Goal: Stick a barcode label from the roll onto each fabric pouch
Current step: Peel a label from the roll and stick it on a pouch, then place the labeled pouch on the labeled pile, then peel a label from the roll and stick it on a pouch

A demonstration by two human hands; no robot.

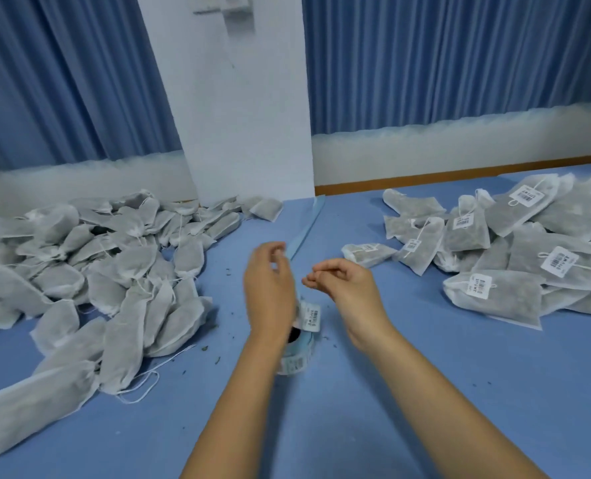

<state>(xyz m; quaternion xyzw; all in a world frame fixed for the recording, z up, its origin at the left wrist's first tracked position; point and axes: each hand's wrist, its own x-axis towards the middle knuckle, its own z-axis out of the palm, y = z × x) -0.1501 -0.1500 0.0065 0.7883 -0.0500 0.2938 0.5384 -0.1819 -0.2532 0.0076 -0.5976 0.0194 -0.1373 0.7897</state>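
Observation:
The label roll [296,357] stands on the blue table [356,392], partly hidden under my left wrist. A white barcode label [310,317] sticks out at its top. The roll's blue backing strip [306,227] runs away across the table toward the wall. My left hand [270,283] hovers above the roll, and its blurred, curled fingertips seem to pinch the strip. To the right of it is my right hand [344,283], fingers curled with the tips together; nothing shows in them. Unlabelled fabric pouches [90,271] are heaped on the left. Labelled pouches [529,247] lie on the right.
A white pillar [245,115] and blue curtains [460,53] stand behind the table. A wooden edge [425,176] runs along the table's far side. Small dark crumbs [204,349] and loose strings [149,385] lie near the left heap.

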